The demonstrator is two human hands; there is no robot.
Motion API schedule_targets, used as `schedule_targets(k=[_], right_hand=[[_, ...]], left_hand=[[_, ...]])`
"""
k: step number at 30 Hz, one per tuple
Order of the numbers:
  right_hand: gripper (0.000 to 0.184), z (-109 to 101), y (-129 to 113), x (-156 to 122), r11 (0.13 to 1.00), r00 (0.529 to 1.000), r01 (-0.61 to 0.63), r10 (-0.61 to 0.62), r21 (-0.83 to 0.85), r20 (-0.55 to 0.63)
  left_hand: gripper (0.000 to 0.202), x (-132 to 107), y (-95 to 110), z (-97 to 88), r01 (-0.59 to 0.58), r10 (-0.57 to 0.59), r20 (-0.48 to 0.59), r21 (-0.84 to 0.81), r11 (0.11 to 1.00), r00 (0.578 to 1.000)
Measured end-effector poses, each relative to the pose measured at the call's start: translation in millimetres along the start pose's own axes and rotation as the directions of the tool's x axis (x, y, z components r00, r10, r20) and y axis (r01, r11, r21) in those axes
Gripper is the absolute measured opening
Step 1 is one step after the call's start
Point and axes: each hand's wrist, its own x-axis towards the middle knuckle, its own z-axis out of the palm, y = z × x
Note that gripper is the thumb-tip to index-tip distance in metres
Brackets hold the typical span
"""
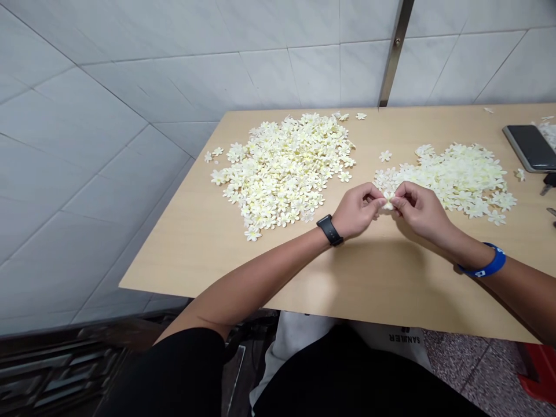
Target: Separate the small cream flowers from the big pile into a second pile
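Between my two hands is one small white artificial flower (388,200) with a pale yellow-green middle. My left hand (357,208), with a black watch (330,230) on its wrist, pinches the flower's left side. On the other side my right hand (419,209) pinches it too, fingers closed, a blue wristband (486,262) below. Just beyond my right hand spreads a pile of whiter flower pieces (464,174). Farther left lies a bigger heap of cream flowers with yellow middles (291,168). The fingertips partly cover the held flower.
A wooden table (182,243) stands against a tiled wall (278,75). At the right edge lie a dark phone (530,147) and a key (548,182). Single flowers (384,156) are scattered around the piles. Something red (538,370) is on the floor at lower right.
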Motion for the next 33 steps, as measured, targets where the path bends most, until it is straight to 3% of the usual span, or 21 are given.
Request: schedule_targets(k=[10,23,33], right_hand=[[0.023,-2.3,-3.5,-1.8,0.999,1.000,0.007,-0.007,-0.047,-0.006],[0.032,-5.1,-6.9,-3.8,0.996,0.999,0.048,-0.049,-0.070,-0.014],[0.034,-11.2,-8.1,4.1,1.000,0.999,0.024,-0.024,0.004,0.038]], left_hand=[[0.041,0.1,0.2,0.3,-0.034,0.034,0.008,0.005,0.999,0.999],[0.024,-2.7,4.1,4.4,-0.083,0.083,-0.007,0.028,0.996,0.997],[0.034,9.3,-0.6,-6.4,-0.052,0.052,0.020,0.001,0.999,0.998]])
